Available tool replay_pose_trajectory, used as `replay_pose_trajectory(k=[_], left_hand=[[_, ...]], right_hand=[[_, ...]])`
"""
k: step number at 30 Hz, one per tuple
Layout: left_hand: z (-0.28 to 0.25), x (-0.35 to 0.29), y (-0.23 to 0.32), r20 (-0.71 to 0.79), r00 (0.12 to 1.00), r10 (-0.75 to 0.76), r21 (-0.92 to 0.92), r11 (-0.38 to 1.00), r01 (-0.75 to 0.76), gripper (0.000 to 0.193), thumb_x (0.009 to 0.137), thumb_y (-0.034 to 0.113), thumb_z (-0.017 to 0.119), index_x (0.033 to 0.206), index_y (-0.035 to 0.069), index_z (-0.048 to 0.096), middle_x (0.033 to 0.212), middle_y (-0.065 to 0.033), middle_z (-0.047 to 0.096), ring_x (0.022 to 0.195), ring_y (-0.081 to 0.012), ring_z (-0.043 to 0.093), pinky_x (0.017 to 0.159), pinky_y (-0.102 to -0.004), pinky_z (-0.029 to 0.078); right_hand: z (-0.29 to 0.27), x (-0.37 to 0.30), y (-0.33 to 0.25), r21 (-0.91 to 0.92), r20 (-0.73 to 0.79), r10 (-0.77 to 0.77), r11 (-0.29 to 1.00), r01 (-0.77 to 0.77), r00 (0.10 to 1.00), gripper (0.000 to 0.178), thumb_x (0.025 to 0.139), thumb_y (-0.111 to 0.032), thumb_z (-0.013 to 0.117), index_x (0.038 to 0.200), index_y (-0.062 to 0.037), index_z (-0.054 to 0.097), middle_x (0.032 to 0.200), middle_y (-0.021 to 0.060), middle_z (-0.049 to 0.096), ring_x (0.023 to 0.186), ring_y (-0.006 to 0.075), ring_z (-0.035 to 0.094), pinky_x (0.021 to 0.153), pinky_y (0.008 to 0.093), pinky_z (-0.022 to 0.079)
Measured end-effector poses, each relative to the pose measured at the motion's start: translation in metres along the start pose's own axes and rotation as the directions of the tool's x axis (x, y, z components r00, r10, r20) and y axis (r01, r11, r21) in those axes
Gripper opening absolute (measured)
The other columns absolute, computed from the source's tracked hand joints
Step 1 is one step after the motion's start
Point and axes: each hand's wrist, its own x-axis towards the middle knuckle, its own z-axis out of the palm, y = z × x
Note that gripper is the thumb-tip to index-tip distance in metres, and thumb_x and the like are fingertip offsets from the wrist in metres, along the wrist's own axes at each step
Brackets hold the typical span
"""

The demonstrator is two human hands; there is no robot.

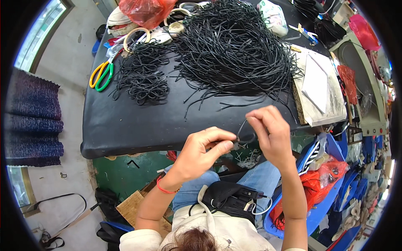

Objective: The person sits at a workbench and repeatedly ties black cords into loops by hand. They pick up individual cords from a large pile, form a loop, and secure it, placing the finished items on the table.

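Observation:
In front of the table's near edge, a thin black cord (248, 138) bends into a small loop between my two hands. My left hand (201, 148) pinches it between thumb and forefinger. My right hand (271, 131), slightly higher, has its fingertips closed at the cord's upper part. Just beyond lies a large heap of loose black cords (234, 50), some ends straggling toward me. Left of the heap sits a smaller pile of looped black cords (144, 75). Both rest on the black-covered table (125, 125).
Scissors (102, 75) with yellow and green handles lie at the table's left. Tape rolls (136, 38) and a red plastic bag (146, 12) are behind them. A board with white sheets (315, 83) is at right. A blue bin (312, 224) holding red bags stands beside my right arm.

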Motion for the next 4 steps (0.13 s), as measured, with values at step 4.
replay_pose_trajectory(k=[4], left_hand=[[-0.001,0.004,0.000,0.046,0.993,-0.108,-0.325,0.939,0.117,0.034,0.090,0.010,0.054,0.122,0.001,0.050,0.091,-0.0010,0.058,0.083,-0.0081,0.055,0.075,-0.0228,0.046]], right_hand=[[0.020,-0.028,-0.005,0.293,0.115,0.178,0.934,-0.204,0.977,0.004,0.082,-0.002,0.057,0.086,0.0002,0.057,0.076,0.0114,0.053,0.069,0.0251,0.056,0.062,0.0323,0.044]])
